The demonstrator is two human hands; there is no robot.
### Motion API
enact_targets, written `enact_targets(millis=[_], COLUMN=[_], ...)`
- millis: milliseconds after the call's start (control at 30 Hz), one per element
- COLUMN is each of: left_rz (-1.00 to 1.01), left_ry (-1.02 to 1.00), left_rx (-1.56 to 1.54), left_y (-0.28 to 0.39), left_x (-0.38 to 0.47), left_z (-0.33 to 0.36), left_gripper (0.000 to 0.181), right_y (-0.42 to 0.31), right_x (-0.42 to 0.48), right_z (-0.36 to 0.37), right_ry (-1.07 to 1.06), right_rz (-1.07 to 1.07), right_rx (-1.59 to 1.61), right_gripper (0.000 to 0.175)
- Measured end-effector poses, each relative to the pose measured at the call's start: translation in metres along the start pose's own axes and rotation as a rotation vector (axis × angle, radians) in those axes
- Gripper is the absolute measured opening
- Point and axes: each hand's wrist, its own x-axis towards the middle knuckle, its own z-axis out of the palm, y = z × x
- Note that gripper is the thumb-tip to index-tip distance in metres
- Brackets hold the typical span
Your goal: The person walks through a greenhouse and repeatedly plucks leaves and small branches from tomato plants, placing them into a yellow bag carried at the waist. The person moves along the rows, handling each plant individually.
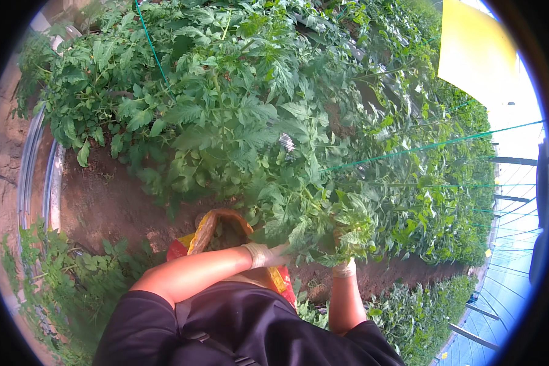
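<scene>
My left hand (276, 256), in a pale glove, reaches across my body to the edge of a leafy tomato plant (309, 215). Blur and leaves hide its fingers. My right hand (344, 267), also gloved, is raised among the same plant's foliage. Only its wrist end shows plainly; leaves cover the fingers, so any grip is hidden. Against my front hangs or stands an open red and yellow bag (195, 238), partly behind my left forearm. Some greenish material (228, 231) lies inside it, too shaded to identify.
Green support strings (421, 150) run through the dense plant row. A yellow card (473, 50) hangs at upper right. Bare soil (100, 192) separates this row from lower plants (91, 274). Metal tubing (29, 169) curves along the left, and greenhouse film (508, 256) bounds the right.
</scene>
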Motion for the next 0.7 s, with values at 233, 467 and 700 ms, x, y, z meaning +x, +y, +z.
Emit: enact_targets(millis=[233, 467, 700], left_rz=[0.309, 0.042, 0.180], left_ry=[0.568, 0.742, 0.542], left_rx=[0.517, 0.033, -0.953], left_y=[-0.030, -0.040, -0.099], left_x=[-0.069, -0.114, -0.054], left_z=[0.005, -0.050, -0.097], left_gripper=[0.039, 0.039, 0.037], right_y=[-0.016, -0.043, -0.144], right_x=[-0.019, -0.009, 0.088], right_z=[0.032, 0.082, 0.145], right_ry=[-0.173, -0.444, -0.648], right_rz=[-0.135, -0.481, -0.992], right_rx=[-0.147, -0.253, -0.341], right_gripper=[0.043, 0.047, 0.028])
